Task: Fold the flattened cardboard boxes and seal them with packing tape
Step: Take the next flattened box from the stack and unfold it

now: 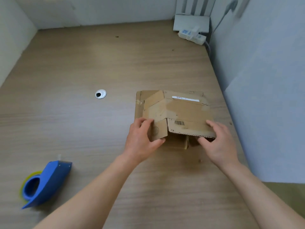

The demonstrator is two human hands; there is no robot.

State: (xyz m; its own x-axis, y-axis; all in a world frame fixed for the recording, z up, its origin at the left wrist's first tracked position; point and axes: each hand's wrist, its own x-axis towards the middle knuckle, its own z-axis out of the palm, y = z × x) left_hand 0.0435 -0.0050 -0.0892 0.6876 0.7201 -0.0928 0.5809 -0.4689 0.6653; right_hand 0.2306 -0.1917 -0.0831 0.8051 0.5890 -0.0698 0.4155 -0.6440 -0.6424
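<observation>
Looks like the folding step: the cardboard box (173, 113) sits near the table's (82, 71) right edge, left hand (140, 139) pinching a near flap, right hand (217, 142) gripping the other, tape dispenser (44, 184) untouched near the front-left corner, so popping it square seems next.

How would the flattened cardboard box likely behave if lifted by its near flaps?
Probably light: the cardboard box looks thin and worn. Its flaps would likely hinge and sag at creases; left hand and right hand each pinch one.

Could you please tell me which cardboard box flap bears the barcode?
The near flap, pinched by the right hand; the far flap bears a white label.
</observation>
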